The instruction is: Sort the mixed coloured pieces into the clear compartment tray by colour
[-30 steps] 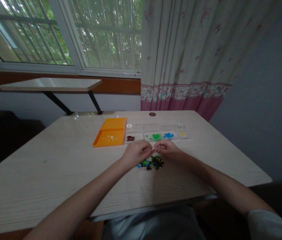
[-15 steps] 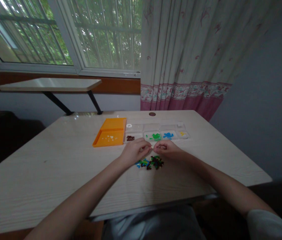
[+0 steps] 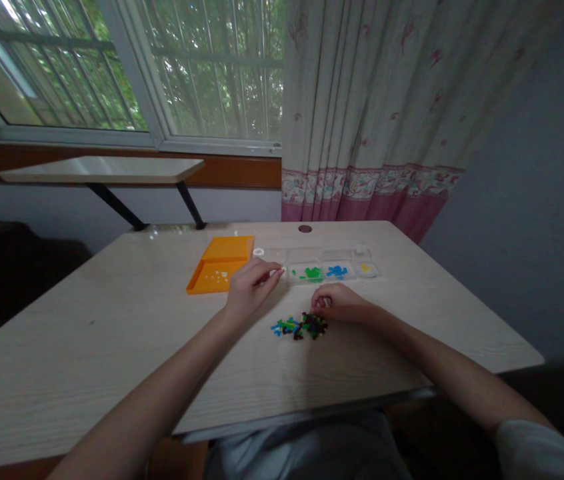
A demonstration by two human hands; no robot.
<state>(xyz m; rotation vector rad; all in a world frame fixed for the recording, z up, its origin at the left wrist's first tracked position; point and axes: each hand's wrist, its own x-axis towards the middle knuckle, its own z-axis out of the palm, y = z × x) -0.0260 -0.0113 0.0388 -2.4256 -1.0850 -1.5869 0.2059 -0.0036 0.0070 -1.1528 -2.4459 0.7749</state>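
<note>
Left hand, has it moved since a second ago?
Yes. The left hand left the bead pile and reached forward to the clear organiser beside the orange tray.

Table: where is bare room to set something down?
Bare table left of the orange tray and left hand, and right of the clear box and right hand. Crowded in the middle: tray, box, hands and the pile of small pieces.
</note>
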